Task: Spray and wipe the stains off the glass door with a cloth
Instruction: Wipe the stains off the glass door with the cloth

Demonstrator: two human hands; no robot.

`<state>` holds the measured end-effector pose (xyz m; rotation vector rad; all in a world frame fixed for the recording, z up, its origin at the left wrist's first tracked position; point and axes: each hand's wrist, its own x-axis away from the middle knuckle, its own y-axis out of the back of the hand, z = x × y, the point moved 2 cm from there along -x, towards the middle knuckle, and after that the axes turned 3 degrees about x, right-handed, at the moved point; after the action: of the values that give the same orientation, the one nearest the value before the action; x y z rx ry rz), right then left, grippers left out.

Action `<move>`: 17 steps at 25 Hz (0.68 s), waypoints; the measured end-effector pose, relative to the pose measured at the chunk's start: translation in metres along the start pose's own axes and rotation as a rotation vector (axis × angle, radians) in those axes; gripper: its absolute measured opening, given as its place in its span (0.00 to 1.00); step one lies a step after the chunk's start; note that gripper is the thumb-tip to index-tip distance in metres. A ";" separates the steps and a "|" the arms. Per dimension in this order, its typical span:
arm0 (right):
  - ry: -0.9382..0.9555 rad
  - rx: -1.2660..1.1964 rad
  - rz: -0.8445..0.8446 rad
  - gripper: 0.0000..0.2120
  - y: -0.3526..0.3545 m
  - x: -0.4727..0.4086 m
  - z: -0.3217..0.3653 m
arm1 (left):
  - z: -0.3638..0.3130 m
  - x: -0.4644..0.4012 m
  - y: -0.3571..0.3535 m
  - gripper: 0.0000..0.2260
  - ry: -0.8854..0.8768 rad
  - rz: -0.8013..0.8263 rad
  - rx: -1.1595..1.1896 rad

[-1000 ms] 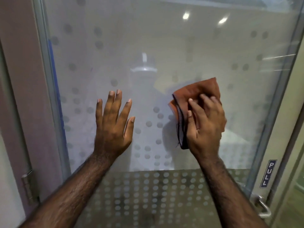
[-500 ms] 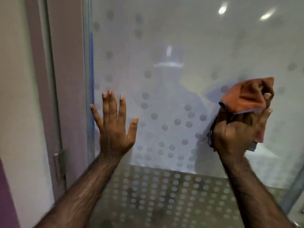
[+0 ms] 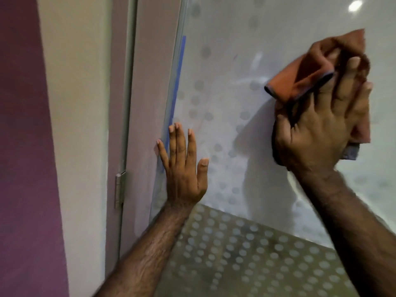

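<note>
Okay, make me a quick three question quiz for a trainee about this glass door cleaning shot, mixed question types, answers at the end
1. True or false: the left hand lies flat and open near the hinge-side edge of the glass door.
2. Which hand grips the orange cloth? A) left B) right C) both
3. Fill in: the metal hinge is to the ____ of the left hand.

Key: 1 true; 2 B, the right hand; 3 left.

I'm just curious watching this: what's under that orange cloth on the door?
The orange cloth is bunched in the right hand against the frosted, dotted glass door. Whatever glass or stain lies directly beneath it is covered, so it cannot be seen.
</note>
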<state>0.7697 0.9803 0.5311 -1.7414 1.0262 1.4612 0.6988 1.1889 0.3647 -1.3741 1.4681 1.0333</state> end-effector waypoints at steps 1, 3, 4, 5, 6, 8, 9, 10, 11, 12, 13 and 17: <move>0.056 -0.007 0.056 0.35 -0.002 0.005 0.012 | 0.003 0.003 0.000 0.30 0.013 -0.013 0.000; 0.216 -0.071 0.129 0.34 -0.008 0.023 0.050 | 0.013 0.014 0.001 0.29 0.056 -0.019 -0.008; 0.295 -0.094 0.156 0.34 -0.009 0.035 0.065 | 0.018 0.021 0.002 0.29 0.075 -0.019 -0.018; 0.361 -0.121 0.195 0.34 -0.010 0.050 0.075 | 0.023 0.029 0.004 0.29 0.086 -0.019 -0.026; 0.421 -0.140 0.218 0.35 -0.012 0.066 0.080 | 0.028 0.038 0.004 0.28 0.094 -0.015 -0.029; 0.512 -0.180 0.277 0.36 -0.014 0.097 0.091 | 0.032 0.054 0.006 0.27 0.115 0.001 -0.036; 0.568 -0.193 0.310 0.37 -0.014 0.113 0.097 | 0.033 0.062 0.007 0.26 0.127 0.014 -0.053; 0.620 -0.205 0.340 0.38 -0.014 0.128 0.102 | 0.034 0.070 0.009 0.28 0.135 0.035 -0.073; 0.658 -0.216 0.372 0.38 -0.014 0.138 0.104 | 0.035 0.076 0.011 0.30 0.136 0.065 -0.089; 0.688 -0.221 0.387 0.38 -0.013 0.142 0.104 | 0.035 0.079 0.014 0.31 0.133 0.093 -0.103; 0.709 -0.230 0.392 0.37 -0.013 0.142 0.101 | 0.036 0.081 0.016 0.31 0.129 0.114 -0.118; 0.668 -0.259 0.321 0.33 -0.009 0.097 0.089 | 0.038 0.076 0.023 0.30 0.073 0.146 -0.183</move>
<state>0.7421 1.0451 0.4191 -2.4288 1.5658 1.2491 0.6755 1.2043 0.2808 -1.4627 1.5777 1.2475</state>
